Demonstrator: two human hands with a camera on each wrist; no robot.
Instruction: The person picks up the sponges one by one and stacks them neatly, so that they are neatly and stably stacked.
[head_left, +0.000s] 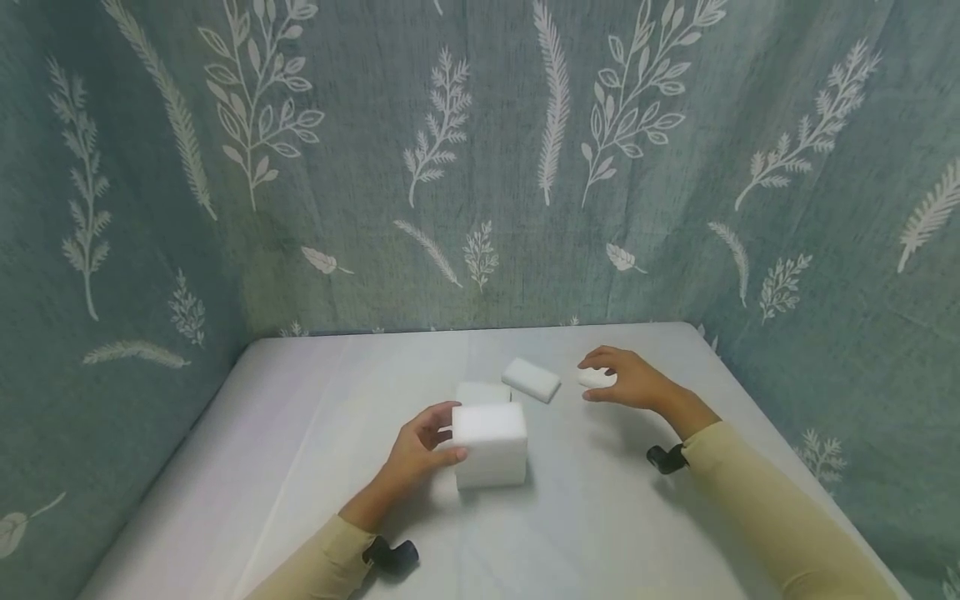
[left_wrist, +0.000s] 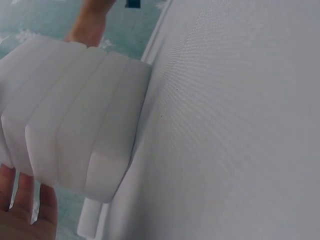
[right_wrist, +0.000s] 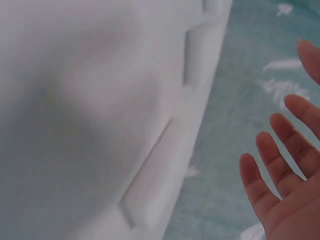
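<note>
A stack of several white sponge blocks (head_left: pixel 491 446) stands on the table, its layers plain in the left wrist view. My left hand (head_left: pixel 423 446) holds the stack's left side, thumb at the front face and fingers toward the back. In the left wrist view, the left fingers (left_wrist: pixel 22 195) meet the stack's edge. My right hand (head_left: pixel 626 379) hovers at a single white sponge block (head_left: pixel 596 378) near the back, fingers bent and apart, overlapping it in the head view. The right wrist view shows those fingers (right_wrist: pixel 277 155) spread and holding nothing, with a sponge block (right_wrist: pixel 155 177) below on the table.
Another sponge block (head_left: pixel 531 379) lies at an angle between the hands, and one more (head_left: pixel 483 392) lies just behind the stack. The white table (head_left: pixel 337 483) ends at a green leaf-patterned curtain (head_left: pixel 480 167) at the back and sides. Both wrists wear small black cameras.
</note>
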